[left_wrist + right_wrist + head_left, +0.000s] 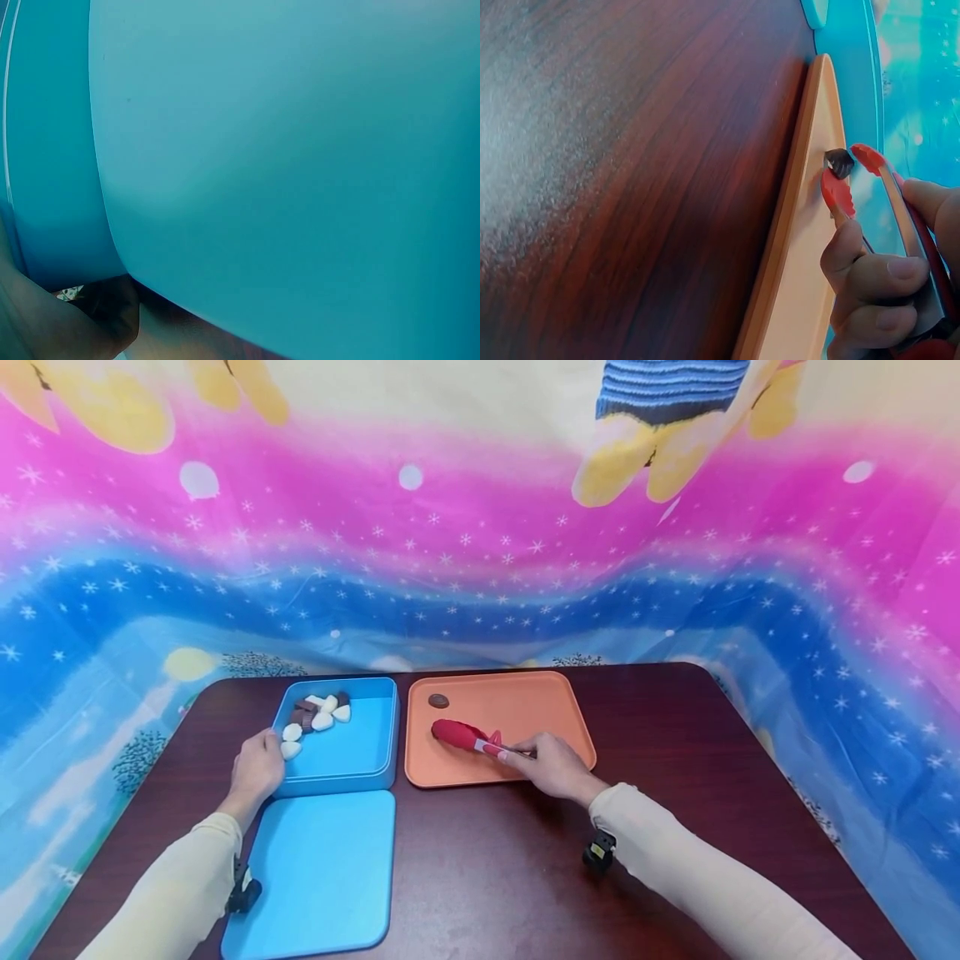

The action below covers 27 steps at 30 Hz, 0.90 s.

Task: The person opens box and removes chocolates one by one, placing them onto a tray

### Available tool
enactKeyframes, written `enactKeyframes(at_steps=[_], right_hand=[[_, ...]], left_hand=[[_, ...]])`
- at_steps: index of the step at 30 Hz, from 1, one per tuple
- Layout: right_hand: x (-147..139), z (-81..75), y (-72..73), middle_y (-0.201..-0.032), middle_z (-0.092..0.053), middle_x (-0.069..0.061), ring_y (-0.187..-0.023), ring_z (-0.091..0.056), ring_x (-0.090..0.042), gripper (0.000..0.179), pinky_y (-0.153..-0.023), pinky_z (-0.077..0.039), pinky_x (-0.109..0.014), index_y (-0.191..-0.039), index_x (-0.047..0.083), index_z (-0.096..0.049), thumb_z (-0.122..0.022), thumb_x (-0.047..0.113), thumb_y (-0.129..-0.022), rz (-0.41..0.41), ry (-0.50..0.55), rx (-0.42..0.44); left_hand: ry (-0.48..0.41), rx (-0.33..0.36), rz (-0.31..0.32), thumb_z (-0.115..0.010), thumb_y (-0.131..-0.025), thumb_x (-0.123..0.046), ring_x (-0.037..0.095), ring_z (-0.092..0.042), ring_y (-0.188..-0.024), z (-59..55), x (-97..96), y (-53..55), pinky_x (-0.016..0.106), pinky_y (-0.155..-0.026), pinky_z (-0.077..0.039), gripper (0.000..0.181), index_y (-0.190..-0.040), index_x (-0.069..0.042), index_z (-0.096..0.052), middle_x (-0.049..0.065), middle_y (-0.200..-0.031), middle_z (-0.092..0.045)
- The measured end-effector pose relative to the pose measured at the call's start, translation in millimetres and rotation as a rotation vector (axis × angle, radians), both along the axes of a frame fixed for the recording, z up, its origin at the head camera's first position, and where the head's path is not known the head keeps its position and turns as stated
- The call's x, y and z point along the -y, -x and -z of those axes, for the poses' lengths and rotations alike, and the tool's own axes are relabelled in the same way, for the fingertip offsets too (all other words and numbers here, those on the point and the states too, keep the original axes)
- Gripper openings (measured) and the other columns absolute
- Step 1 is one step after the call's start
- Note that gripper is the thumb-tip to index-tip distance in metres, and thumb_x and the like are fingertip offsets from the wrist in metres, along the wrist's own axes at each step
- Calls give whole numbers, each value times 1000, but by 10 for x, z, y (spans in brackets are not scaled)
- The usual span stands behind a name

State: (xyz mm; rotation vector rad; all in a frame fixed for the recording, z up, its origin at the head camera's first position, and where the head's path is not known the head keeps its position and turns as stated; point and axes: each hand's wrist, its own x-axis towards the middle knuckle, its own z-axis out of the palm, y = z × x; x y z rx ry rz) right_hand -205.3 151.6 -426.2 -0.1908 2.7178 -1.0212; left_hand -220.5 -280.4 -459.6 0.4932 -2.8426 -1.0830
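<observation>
From the head camera, I see the table [487, 868] spreading broadly at 3 and 6 o'clock of the orange tray [521, 710], while its far edge runs close behind at 12. Only a thin strip separates the tray from the blue box [360, 735] at 9 o'clock. The blue lid [322, 868] lies just beside the box at 6 o'clock. Inside the box, white pieces [322, 722] and brown pieces [303, 716] cluster towards 10 o'clock. On the tray, one dark piece [438, 701] lies at 10 o'clock. My left hand [257, 770] grips the box's wall at 8 o'clock; my right hand [553, 766] holds red-tipped tongs [459, 734] over the tray.

From the left wrist, the lid fills most of my view, box wall at 9 o'clock, fingers at 7.

From the right wrist, I see the table filling 9 o'clock and the tray's edge rising towards 1. The tongs' tips stand apart around the dark piece; whether they touch it, I cannot tell.
</observation>
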Motion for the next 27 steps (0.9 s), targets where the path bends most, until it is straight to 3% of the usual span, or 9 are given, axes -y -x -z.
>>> enactKeyframes(at_steps=[14,20,27], right_hand=[[-43,-33,46,-62,-45,3,-55,-40,-14,34,-49,-29,-26,-119,19,-76,-67,42,-96,29,-22,-43],[-85,-68,70,-75,-60,-1,-63,-46,-17,41,-52,-35,-27,-123,15,-74,-68,45,-95,56,-12,-68],[-109,-121,56,-66,-53,0,-59,-46,-17,46,-52,-37,-27,-104,15,-75,-68,59,-90,73,59,-58]], left_hand=[[-4,2,-2,-13,-111,-34,23,-38,-66,-2,-2,-4,36,-66,-32,46,-86,-5,-41,8,-74,-35],[-6,3,3,-13,-110,-35,23,-37,-65,3,-1,-8,36,-66,-32,47,-85,-6,-40,8,-74,-34],[-18,13,-2,-12,-110,-36,23,-37,-65,21,4,-11,36,-66,-32,49,-84,-5,-40,8,-73,-33]])
